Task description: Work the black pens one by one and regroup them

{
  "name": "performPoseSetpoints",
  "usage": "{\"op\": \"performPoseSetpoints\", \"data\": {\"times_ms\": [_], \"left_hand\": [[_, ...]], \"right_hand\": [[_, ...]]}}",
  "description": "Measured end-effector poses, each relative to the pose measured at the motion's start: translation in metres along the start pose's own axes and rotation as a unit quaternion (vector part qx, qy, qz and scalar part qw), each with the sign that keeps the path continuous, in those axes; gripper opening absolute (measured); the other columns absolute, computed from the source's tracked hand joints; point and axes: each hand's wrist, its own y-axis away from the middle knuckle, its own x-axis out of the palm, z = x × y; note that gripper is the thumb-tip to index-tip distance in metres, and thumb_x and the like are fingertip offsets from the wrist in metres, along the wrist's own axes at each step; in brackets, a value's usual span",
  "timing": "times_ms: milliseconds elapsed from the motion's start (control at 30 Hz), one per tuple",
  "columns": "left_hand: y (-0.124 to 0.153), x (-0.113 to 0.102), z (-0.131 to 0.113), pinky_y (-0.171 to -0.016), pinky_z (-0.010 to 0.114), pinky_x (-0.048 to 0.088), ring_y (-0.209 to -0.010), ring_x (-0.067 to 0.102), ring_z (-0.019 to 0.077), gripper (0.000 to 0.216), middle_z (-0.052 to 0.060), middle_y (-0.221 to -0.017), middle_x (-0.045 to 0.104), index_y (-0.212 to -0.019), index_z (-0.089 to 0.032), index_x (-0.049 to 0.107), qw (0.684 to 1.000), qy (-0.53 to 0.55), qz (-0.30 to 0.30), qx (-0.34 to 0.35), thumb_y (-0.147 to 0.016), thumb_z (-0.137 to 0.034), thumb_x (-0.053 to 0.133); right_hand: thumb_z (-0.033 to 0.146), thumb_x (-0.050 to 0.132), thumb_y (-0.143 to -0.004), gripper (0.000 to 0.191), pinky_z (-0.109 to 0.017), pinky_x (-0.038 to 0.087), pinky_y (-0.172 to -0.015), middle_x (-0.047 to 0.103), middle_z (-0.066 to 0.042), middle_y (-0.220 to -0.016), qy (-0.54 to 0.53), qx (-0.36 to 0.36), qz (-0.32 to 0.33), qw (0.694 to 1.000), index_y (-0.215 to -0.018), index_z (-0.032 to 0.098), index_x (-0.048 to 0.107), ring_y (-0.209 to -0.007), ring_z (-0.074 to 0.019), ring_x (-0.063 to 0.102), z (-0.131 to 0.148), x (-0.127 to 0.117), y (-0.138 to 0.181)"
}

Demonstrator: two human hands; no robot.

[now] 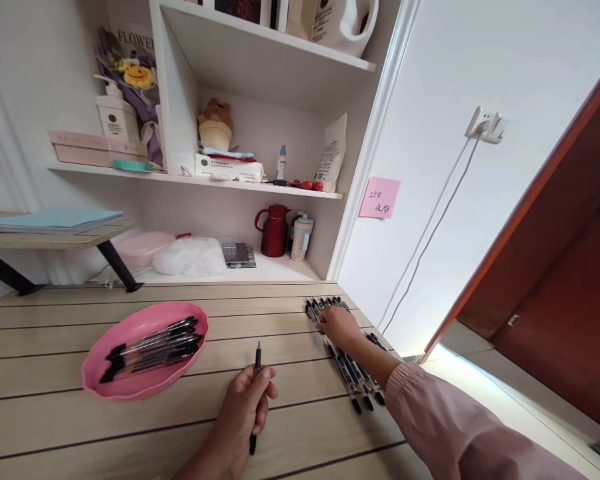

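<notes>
My left hand (243, 408) is closed around a black pen (257, 360), held upright over the wooden desk near its front edge. My right hand (341, 327), in a pink sleeve, reaches forward and rests on a row of several black pens (353, 377) lined up side by side at the desk's right edge; its fingers curl over the far ends of the row. A pink oval dish (130, 388) to the left holds several more black pens (153, 348).
Wooden slatted desk (55, 413). Behind it are white shelves with a red thermos (273, 230), a cup, a plastic bag, boxes and bottles. A small raised shelf with a blue folder (50, 220) stands at left. A pink sticky note (379, 198) and a charger cable hang on the right wall.
</notes>
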Motion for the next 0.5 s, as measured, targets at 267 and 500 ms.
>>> {"op": "performPoseSetpoints", "data": {"times_ms": [267, 500], "left_hand": [[0.006, 0.005, -0.004, -0.033, 0.017, 0.014, -0.032, 0.024, 0.0003, 0.031, -0.004, -0.059, 0.052, -0.074, -0.016, 0.053, 1.000, -0.008, -0.006, 0.012, -0.065, -0.045, 0.059], [0.005, 0.005, -0.002, -0.033, 0.017, 0.013, -0.032, 0.024, 0.0004, 0.031, -0.004, -0.059, 0.052, -0.075, -0.016, 0.053, 1.000, -0.015, -0.006, 0.006, -0.066, -0.045, 0.057]], "right_hand": [[0.026, 0.060, -0.069, 0.018, -0.026, 0.038, -0.066, 0.066, -0.011, -0.093, 0.029, -0.010, 0.032, 0.999, -0.082, 0.015, 0.065, -0.088, -0.0226, 0.060, 0.007, 0.012, -0.016], [0.025, 0.062, -0.069, 0.022, -0.027, 0.040, -0.071, 0.064, -0.014, -0.097, 0.028, -0.015, 0.034, 0.999, -0.086, 0.013, 0.065, -0.092, -0.0234, 0.059, 0.011, 0.014, -0.024]]}}
